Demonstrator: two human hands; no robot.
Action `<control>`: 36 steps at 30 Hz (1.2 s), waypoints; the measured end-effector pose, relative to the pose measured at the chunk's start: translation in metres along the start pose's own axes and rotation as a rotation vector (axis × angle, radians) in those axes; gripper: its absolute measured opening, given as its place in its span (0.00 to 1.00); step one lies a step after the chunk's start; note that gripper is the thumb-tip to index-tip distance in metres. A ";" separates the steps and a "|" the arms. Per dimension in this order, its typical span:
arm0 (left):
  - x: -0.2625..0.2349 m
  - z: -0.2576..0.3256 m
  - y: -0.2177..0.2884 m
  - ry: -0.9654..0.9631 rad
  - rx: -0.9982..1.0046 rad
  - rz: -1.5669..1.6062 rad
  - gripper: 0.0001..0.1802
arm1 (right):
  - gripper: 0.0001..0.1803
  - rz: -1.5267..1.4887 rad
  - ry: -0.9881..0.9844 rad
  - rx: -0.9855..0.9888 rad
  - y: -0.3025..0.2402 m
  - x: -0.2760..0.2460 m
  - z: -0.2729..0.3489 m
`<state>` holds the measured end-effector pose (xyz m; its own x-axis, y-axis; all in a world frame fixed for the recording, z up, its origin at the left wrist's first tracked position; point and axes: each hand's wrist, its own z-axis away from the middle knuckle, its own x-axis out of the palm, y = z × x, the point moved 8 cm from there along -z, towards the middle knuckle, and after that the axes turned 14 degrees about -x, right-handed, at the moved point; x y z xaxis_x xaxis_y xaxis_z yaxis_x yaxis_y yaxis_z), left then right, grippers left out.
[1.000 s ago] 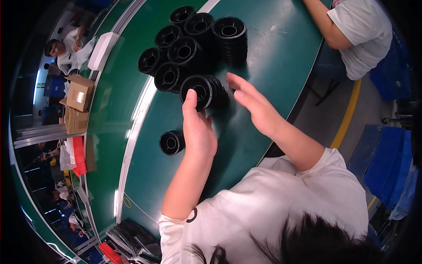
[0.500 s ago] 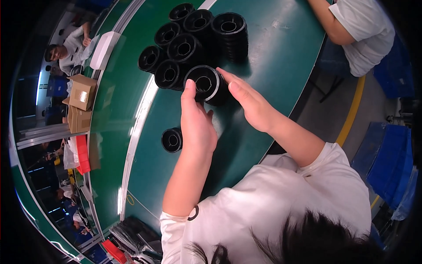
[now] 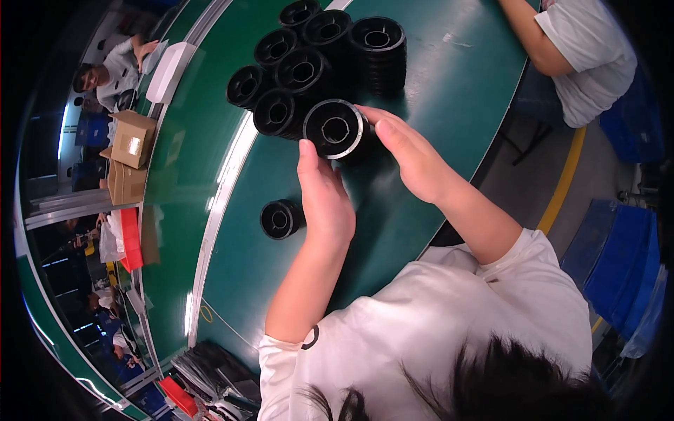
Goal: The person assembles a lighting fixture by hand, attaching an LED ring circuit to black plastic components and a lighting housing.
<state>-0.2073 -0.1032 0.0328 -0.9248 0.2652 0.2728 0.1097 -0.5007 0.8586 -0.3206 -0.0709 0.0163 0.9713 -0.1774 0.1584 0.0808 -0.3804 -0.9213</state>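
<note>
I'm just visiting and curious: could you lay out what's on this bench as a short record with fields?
surface: green table
left hand: beside a black spool stack, thumb up at its rim
right hand: cupped on the stack's other side
behind it: cluster of spool stacks
lone spool: apart, left of the left hand
nearby: co-worker's arm, cardboard boxes

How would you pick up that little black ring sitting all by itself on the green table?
Probably from above, pinching the outer rim of the lone black ring on opposite sides. It lies flat with its hole facing up and open table all round, so nothing blocks the fingers. The left hand is nearest.
</note>
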 end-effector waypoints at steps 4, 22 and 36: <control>0.000 0.001 -0.002 -0.113 0.233 -0.006 0.25 | 0.29 0.004 -0.016 -0.062 -0.005 -0.003 -0.001; 0.018 -0.027 -0.014 0.053 0.558 -0.476 0.44 | 0.30 0.481 -0.242 -0.586 -0.065 0.011 -0.033; 0.021 -0.023 -0.013 0.033 0.625 -0.380 0.39 | 0.33 0.178 -0.207 -0.408 -0.050 -0.012 -0.039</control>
<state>-0.2367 -0.1102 0.0172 -0.9496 0.2977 -0.0979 -0.0426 0.1868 0.9815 -0.3448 -0.0848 0.0744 0.9895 -0.1037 -0.1004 -0.1443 -0.6924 -0.7069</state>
